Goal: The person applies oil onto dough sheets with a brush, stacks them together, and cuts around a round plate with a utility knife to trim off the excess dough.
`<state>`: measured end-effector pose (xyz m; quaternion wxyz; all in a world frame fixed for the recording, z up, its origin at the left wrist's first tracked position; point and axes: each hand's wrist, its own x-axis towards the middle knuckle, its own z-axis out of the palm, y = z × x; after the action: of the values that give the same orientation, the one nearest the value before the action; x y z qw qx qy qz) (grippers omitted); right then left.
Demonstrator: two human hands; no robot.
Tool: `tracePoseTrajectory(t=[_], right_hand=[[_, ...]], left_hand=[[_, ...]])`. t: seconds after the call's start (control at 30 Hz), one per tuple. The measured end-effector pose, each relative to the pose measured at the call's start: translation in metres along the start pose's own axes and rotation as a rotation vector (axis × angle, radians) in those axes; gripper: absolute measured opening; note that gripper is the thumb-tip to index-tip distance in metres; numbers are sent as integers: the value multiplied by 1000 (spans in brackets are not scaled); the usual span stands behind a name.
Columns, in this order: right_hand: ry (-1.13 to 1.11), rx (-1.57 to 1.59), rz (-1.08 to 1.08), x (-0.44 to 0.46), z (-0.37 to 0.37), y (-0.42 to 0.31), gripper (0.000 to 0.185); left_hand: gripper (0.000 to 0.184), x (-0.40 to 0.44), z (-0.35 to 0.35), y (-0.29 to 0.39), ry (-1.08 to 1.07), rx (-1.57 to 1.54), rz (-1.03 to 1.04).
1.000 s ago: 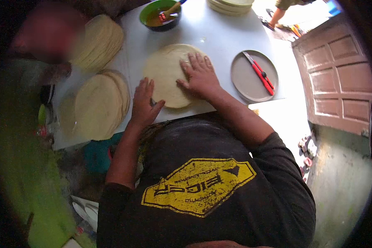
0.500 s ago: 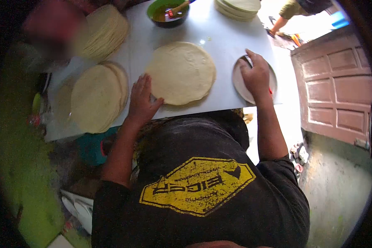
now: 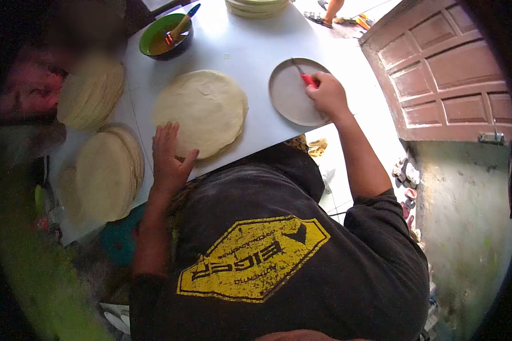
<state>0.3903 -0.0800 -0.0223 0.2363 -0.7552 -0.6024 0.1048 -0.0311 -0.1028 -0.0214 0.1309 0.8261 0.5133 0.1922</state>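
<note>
**Knife now in your right hand, dough round under your left**

The flat dough round [image 3: 202,111] lies on the table in front of you, with another layer's edge showing beneath its right side. Your left hand [image 3: 172,159] rests at its near left edge, fingers spread and thumb apart, gripping nothing. The change is on the right: a second ago your right hand [image 3: 329,96] lay on the dough; now its fingers are clamped on the red-handled cutter knife [image 3: 308,79], its blade over the round plate [image 3: 287,102]. So you have a blade in hand while the left stays with the dough.

The white table [image 3: 242,45] also carries a green bowl [image 3: 148,44] with a brush [image 3: 183,24] in it, plus a left stack of dough rounds [image 3: 105,176], a farther stack [image 3: 91,99] and a far-edge stack [image 3: 257,8]. Beyond, a panelled door [image 3: 444,68] stands at right, near another person's leg [image 3: 333,11].
</note>
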Motion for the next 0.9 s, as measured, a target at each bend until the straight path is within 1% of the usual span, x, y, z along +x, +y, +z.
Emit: tracePoseTrajectory(t=[0.03,0.13,0.17,0.23,0.27,0.3,0.33,0.37,0.4,0.43,0.5,0.53,0.57,0.63,0.7,0.77,0.8,0.87,0.9], right_hand=[[-2,9,-13,1,-3,0,26],[-48,117,85,4,-9,7,30],[-43,119,74,7,-5,11,30],[-74,389,160,9,-9,19,32],[-107,531,221,7,-19,16,32],[-175,700,223,10,-18,26,32],[-127,812,217,7,-21,23,31],[-118,1018,248,12,-18,33,31],[-95,1143,355,14,-22,32,30],[-66,1268,413,16,-21,36,31],[-60,1369,625,22,-31,40,37],[-13,1023,641,25,-35,34,44],[3,1029,630,25,-36,35,44],[16,222,404,25,-32,44,43],[2,168,384,24,-23,48,43],[-134,115,419,28,-23,45,37],[-144,139,401,33,-14,56,31],[-134,150,367,43,-11,68,31],[-131,165,333,42,2,70,30]], left_hand=[[76,2,0,3,8,11,-9],[73,5,-2,11,-7,22,5],[72,6,-2,13,0,7,17],[72,4,-1,16,25,-18,43],[70,1,-2,17,0,-4,3],[69,3,1,17,-22,-3,-18],[68,1,6,12,-13,4,-14],[67,-1,9,8,-7,17,-10],[65,-3,8,8,-19,14,-11],[63,-3,6,7,-28,19,-15],[61,-5,3,9,-39,60,17],[58,-7,4,7,-60,97,12],[58,-8,6,3,-48,101,27],[51,-6,8,-1,-45,68,44],[49,-9,10,-2,-14,20,44],[48,-6,6,3,-47,-59,21],[48,-7,7,5,-45,-57,8],[46,-4,10,6,-49,-21,41],[45,-5,14,6,-19,-54,84]])
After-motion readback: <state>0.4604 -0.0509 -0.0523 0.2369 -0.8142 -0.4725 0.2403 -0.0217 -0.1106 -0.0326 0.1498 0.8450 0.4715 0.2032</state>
